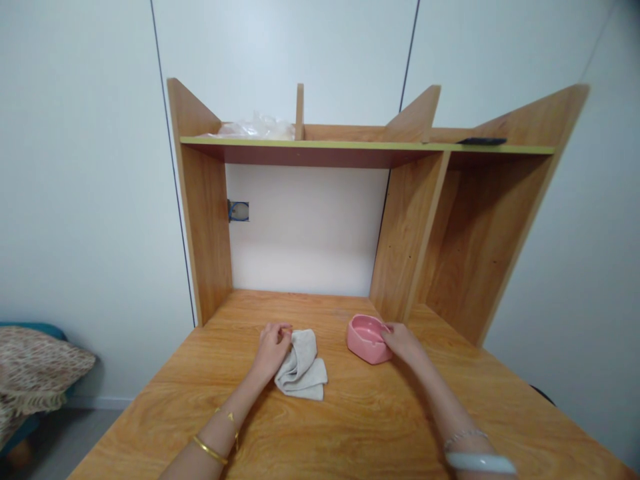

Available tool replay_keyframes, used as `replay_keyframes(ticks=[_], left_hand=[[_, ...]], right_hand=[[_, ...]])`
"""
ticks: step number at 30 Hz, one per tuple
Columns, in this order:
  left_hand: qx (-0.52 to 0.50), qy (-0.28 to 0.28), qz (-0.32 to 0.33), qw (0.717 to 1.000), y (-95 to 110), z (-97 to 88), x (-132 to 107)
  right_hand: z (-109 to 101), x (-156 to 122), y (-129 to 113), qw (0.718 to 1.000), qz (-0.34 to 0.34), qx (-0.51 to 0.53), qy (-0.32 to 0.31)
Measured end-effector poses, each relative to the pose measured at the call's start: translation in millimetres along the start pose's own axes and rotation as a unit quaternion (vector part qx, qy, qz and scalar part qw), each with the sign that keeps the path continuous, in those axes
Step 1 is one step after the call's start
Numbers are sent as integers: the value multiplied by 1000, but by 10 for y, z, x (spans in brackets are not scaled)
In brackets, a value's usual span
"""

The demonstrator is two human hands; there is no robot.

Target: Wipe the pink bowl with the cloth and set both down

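A pink, angular ashtray [369, 348] with a notched rim sits on the wooden desk. My right hand [400, 341] grips its right rim, the thumb and fingers closed over the wall. To the left of it lies a crumpled, folded light grey cloth [303, 370]. My left hand [274, 347] is at the cloth's upper left edge, with curled fingers pinching it there; the fingertips are partly hidden.
Behind the desktop [350, 427] rises a wooden shelf unit [415, 227]. Its upper shelf holds a clear plastic bag [257, 127] and a flat dark object [483, 141]. An open wall socket box [239, 211] shows blue wire. At far left is a fringed patterned cover [40, 360].
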State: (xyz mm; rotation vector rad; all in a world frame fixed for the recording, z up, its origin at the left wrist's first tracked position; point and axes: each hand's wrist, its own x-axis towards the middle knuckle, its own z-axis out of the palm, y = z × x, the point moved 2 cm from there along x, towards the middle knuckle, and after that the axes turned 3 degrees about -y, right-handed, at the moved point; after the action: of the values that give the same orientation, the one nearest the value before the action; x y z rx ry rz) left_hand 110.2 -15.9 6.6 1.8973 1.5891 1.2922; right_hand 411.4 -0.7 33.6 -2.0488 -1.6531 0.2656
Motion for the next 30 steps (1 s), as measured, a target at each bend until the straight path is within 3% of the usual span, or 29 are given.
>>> replay_keyframes(ticks=[6,10,13,15,17,20,24,27,30], left_hand=[[5,-7,-14,1000,-50,16,13],[-3,-10,-30,1000,-120,37,36],[-17,-13,-45,999,-167,52,56],[-28,-19,-58,998,-190,62,59],[-41,-31,-73,996,-204,73,50],[-67,-54,-96,992,-206,90,25],[-118,-86,-114,983,-171,106,9],[-176,-129,-121,969,-114,95,9],[-235,-166,-124,950,-46,55,-4]], right_hand=[[-47,-100,-39,1000,-3,-6,-23],[-202,-246,-220,997,24,-13,69],[-164,-373,-489,996,-37,13,78],[-18,-466,-679,990,-119,65,45],[187,-560,-813,981,-167,95,-30],[428,-677,-877,977,-166,80,-110],[543,-756,-846,962,-152,88,-207],[597,-776,-848,931,-157,142,-297],[650,-792,-885,895,-162,230,-347]])
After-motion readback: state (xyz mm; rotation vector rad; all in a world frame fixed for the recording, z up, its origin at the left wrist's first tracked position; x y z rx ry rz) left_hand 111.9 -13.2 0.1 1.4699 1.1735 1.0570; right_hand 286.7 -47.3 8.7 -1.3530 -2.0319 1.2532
